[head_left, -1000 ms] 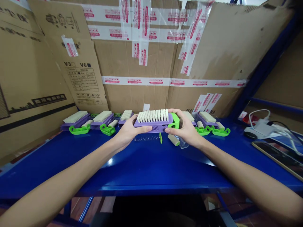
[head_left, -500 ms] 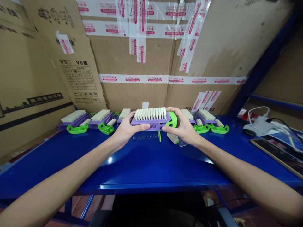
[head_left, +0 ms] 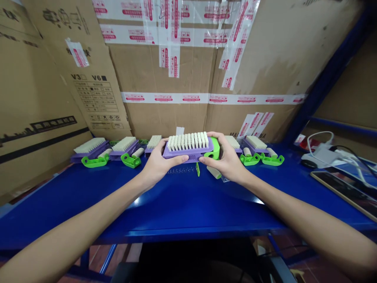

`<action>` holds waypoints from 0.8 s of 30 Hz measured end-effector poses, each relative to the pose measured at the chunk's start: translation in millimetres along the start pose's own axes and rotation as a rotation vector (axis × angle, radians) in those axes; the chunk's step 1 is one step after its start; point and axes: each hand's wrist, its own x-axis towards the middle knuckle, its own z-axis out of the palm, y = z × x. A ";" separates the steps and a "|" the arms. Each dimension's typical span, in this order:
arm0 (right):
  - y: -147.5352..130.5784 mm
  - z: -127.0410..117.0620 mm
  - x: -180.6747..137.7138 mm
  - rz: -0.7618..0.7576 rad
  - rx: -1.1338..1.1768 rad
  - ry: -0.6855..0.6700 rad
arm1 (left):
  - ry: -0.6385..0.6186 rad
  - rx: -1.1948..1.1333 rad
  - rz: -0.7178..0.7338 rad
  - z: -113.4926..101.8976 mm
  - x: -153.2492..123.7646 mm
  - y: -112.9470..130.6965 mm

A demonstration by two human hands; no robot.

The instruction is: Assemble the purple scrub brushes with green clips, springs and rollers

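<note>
A scrubbing brush [head_left: 188, 142] with a purple body and cream bristles facing up is held above the table. My left hand [head_left: 157, 162] is closed around its left end, thumb along the front side. At the other end, my right hand [head_left: 225, 159] grips a bright green end piece [head_left: 216, 148], which sits against the purple body; its thumb presses at the front where the two meet. Below the brush lie a thin spring [head_left: 182, 170], a small upright green piece [head_left: 198, 169] and a cream roller [head_left: 214, 172], partly covered by my right hand.
More purple brushes [head_left: 123, 144] stand in a row along the back of the blue table [head_left: 188, 212], with green curved pieces [head_left: 131, 160] and rollers. Cardboard [head_left: 165, 78] walls the back. At right are a phone [head_left: 344, 192] and a white adapter [head_left: 321, 154] with cables.
The green end piece sits slightly further onto the purple body than before. Both hands keep their hold, and the view has shifted a little.
</note>
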 end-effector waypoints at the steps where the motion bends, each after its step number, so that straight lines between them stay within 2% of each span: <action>1: -0.6 0.1 0.2 -0.008 0.007 -0.001 | -0.002 0.001 0.004 0.2 -0.4 0.3; 24: 12.8 6.7 -4.1 0.017 0.018 -0.078 | -0.073 -0.016 -0.056 -3.1 1.2 -7.1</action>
